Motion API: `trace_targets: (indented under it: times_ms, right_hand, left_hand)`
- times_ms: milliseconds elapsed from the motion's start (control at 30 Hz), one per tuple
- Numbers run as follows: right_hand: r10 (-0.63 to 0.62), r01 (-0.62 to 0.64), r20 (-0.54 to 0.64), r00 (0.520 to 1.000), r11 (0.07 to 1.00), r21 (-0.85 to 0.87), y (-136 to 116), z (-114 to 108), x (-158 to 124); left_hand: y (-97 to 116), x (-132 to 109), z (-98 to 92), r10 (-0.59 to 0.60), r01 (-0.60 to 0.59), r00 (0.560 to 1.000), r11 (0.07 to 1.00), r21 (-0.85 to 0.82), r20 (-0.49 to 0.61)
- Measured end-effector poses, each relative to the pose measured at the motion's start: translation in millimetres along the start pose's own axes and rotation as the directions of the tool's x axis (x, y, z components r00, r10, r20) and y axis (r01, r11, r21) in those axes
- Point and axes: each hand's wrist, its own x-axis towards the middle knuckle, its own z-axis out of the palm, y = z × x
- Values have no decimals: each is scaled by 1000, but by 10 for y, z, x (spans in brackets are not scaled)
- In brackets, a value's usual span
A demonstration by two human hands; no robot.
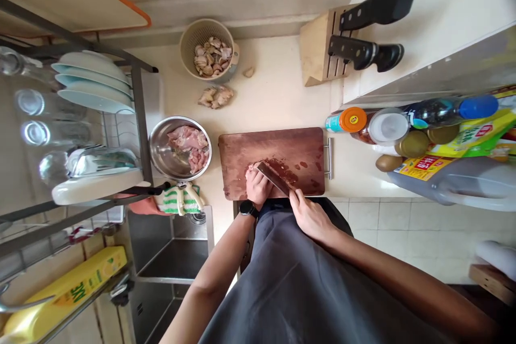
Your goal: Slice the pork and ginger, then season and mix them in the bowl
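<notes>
My right hand [312,217] is wrapped round the handle of a kitchen knife [276,179], its broad blade slanting up and left over the wooden cutting board [237,145]. My left hand [258,187], a black watch on its wrist, presses with curled fingers on a small piece of raw meat [252,166] beside the blade's tip. Most of that piece is hidden by the fingers and the blade. Wet reddish juice is smeared over the board to the right of the blade. Left of the board, a steel bowl [160,145] contains larger pieces of raw meat [187,140].
Behind the bowl are a ginger root [216,97], a colander [186,51] of garlic cloves and one loose clove [249,72]. A knife block [316,51] stands at the back right, near bottles and jars [389,126]. A dish rack [139,118] and sink [171,260] lie left.
</notes>
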Motion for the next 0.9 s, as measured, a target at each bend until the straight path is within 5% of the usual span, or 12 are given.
trace_targets:
  times_ms: [267,567,800,900]
  right_hand:
    - [40,-38,-27,999,998,42,-266,-445,783]
    - [37,-34,102,994,999,-34,17,-129,317]
    - [4,12,-82,997,982,187,42,-440,946]
    - [25,16,-169,985,972,236,125,-441,899]
  left_hand:
    - [-1,14,-30,12,-16,998,998,-63,-62]
    - [-10,-2,3,-20,18,999,997,-80,-27]
    - [25,65,-57,-1,-1,1000,997,-71,-22]
    - [50,77,-94,23,-27,997,998,-51,-80]
